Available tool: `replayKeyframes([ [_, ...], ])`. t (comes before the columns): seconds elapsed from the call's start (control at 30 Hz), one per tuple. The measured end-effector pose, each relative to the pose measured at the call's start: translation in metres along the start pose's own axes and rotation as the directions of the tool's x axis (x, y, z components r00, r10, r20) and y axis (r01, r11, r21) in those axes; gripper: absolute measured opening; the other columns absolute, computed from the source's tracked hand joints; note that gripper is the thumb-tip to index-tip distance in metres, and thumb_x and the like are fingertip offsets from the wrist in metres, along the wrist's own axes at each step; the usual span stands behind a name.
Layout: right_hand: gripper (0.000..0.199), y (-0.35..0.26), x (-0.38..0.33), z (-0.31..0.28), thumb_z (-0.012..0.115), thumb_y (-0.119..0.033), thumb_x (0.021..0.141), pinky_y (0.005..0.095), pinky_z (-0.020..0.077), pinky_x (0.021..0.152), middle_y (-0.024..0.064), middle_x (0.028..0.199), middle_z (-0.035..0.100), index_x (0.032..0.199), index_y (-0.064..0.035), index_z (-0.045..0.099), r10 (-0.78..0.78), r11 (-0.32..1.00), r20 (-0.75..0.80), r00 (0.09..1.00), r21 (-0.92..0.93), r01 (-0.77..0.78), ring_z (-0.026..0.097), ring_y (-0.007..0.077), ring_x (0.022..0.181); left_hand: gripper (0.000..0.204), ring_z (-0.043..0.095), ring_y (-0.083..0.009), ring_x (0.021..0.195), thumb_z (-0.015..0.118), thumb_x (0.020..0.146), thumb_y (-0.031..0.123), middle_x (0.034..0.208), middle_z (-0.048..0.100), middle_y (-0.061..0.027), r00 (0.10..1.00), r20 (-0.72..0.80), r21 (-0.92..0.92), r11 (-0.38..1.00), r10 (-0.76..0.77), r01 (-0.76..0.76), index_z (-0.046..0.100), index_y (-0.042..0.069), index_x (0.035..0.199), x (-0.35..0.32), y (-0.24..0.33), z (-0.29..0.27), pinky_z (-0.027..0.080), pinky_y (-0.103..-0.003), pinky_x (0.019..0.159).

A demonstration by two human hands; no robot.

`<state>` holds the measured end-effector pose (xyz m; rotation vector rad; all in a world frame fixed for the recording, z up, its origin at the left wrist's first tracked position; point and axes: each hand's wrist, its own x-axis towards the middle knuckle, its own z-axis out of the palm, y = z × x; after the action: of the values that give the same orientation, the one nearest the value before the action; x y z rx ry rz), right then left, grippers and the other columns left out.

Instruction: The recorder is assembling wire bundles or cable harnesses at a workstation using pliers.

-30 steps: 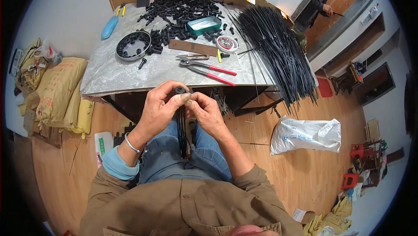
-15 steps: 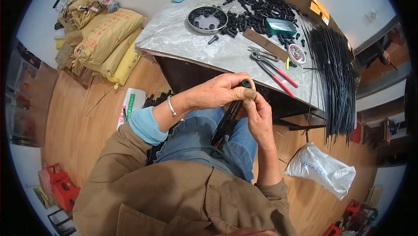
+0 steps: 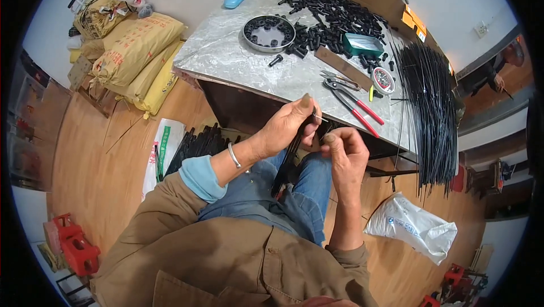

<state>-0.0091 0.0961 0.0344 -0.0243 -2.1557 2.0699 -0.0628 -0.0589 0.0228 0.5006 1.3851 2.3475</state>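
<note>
Black cable bundle (image 3: pixel 286 162) hangs upright over the person's lap, just below the worktop (image 3: pixel 238 57) edge, gripped in the closed left hand (image 3: pixel 286 128), whose thumb and fingers pinch a thin wire end (image 3: pixel 321 117). The right hand (image 3: pixel 343 151) has its fingertips pressed together on a small part at the bundle's top; what it is cannot be told. Judged step: fitting an end piece, so the next move calls for close alignment.

The left hand (image 3: pixel 287 127) is raised, thumb up, fingers curled closed. The right hand (image 3: pixel 345 149) sits beside it (fingertips pinched), forearm upright.
</note>
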Motion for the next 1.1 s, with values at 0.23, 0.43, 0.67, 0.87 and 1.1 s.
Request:
replayKeyframes([
  [0.23,0.013,-0.013,0.015,0.016,0.066,-0.009,0.085,0.0208,0.0427,0.058,0.001,0.073,0.057,0.086,0.0006,0.058,-0.307,0.865,-0.016,0.952,-0.423,0.272,0.051,0.0063,0.063,0.055,0.036,-0.0036,0.053,0.031,0.096,0.057,0.061,0.038,0.0051,0.985,-0.158,0.115,0.992,0.071,-0.053,0.049,0.008,0.08,-0.001,-0.015,0.011,0.032,-0.02,0.047],
  [0.43,0.017,-0.003,0.013,0.023,0.062,-0.012,0.089,0.0226,0.0391,0.053,0.001,0.065,0.053,0.08,0.0011,0.057,-0.387,0.824,-0.061,0.92,-0.471,0.315,0.046,0.0064,0.059,0.055,0.034,-0.0031,0.055,0.033,0.096,0.057,0.061,0.038,0.0057,0.972,-0.211,0.147,0.986,0.104,-0.074,0.049,0.008,0.077,-0.006,-0.012,0.019,0.03,-0.02,0.047],
  [0.67,0.02,-0.01,0.005,0.031,0.06,-0.009,0.089,0.0272,0.0377,0.051,0.0052,0.062,0.05,0.073,0.0007,0.052,-0.43,0.849,-0.118,0.895,-0.389,0.356,0.045,0.0121,0.055,0.056,0.037,-0.0037,0.058,0.033,0.097,0.054,0.062,0.039,0.0042,0.96,-0.25,0.162,0.983,0.122,-0.083,0.048,0.006,0.073,-0.007,-0.016,0.017,0.032,-0.021,0.049],
  [0.87,0.022,-0.031,0.03,0.012,0.06,-0.011,0.088,0.0302,0.0381,0.051,0.0052,0.061,0.048,0.072,0.0005,0.051,-0.589,0.505,0.146,0.795,-0.701,0.504,0.046,0.0159,0.054,0.056,0.037,-0.0052,0.058,0.033,0.098,0.053,0.062,0.04,0.0022,0.926,-0.252,0.326,0.926,0.282,-0.193,0.048,0.004,0.074,-0.009,-0.015,0.021,0.033,-0.023,0.049],
  [1.1,0.024,-0.002,0.003,0.024,0.054,-0.023,0.096,0.0186,0.034,0.052,-0.0049,0.066,0.049,0.081,-0.0044,0.055,-0.061,0.985,0.042,0.997,0.166,0.053,0.042,0.0032,0.058,0.057,0.039,-0.0061,0.055,0.033,0.097,0.054,0.061,0.042,0.0018,0.946,-0.224,0.266,0.949,0.233,-0.171,0.047,0.003,0.074,-0.011,-0.013,0.025,0.034,-0.024,0.047],
])
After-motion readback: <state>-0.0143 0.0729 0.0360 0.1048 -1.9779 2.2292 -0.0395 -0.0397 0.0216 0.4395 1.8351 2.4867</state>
